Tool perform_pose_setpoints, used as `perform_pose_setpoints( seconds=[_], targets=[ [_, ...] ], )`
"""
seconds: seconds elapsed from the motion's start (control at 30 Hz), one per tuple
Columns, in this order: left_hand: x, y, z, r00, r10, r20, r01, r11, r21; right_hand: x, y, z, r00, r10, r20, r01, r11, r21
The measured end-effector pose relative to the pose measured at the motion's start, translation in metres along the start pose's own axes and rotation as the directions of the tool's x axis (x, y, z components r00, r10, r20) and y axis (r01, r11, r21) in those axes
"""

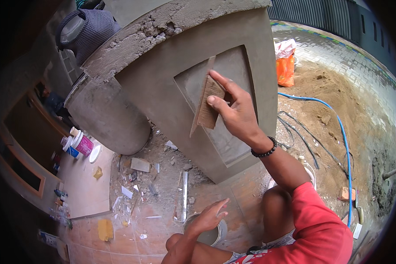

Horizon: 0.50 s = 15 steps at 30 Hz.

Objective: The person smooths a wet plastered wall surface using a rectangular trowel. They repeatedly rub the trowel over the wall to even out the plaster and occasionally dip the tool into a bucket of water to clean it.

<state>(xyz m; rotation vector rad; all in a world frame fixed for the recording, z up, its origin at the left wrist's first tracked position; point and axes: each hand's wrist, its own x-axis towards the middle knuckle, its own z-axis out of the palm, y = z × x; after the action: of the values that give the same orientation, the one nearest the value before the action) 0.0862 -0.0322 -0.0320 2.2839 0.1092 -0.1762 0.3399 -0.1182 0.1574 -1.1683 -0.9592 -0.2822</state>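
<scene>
My right hand (pixel 235 112) grips a flat wooden float (pixel 206 116) by its block handle, its long edge over the recessed rectangular panel (pixel 235 145) in a grey plastered structure (pixel 154 92). A dark beaded bracelet circles that wrist. My left hand (pixel 209 213) hangs low near my knee with fingers apart and holding nothing, over a bucket (pixel 221 231) of greyish contents.
Sand (pixel 339 92), a blue hose (pixel 337 119) and an orange sack (pixel 285 72) lie right. Rubble (pixel 141 165) and a metal strip (pixel 185 196) cover the floor nearby. Paint buckets (pixel 82 145) stand left, below a person (pixel 55 101) in a doorway.
</scene>
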Motion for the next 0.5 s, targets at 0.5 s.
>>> perform_pose_setpoints(
  seconds=[0.5],
  targets=[
    [-0.001, 0.002, 0.0, 1.0, 0.01, -0.008, -0.01, 1.0, 0.021, 0.036, 0.047, -0.002, 0.977, 0.199, -0.072, -0.017, 0.411, 0.912]
  ],
)
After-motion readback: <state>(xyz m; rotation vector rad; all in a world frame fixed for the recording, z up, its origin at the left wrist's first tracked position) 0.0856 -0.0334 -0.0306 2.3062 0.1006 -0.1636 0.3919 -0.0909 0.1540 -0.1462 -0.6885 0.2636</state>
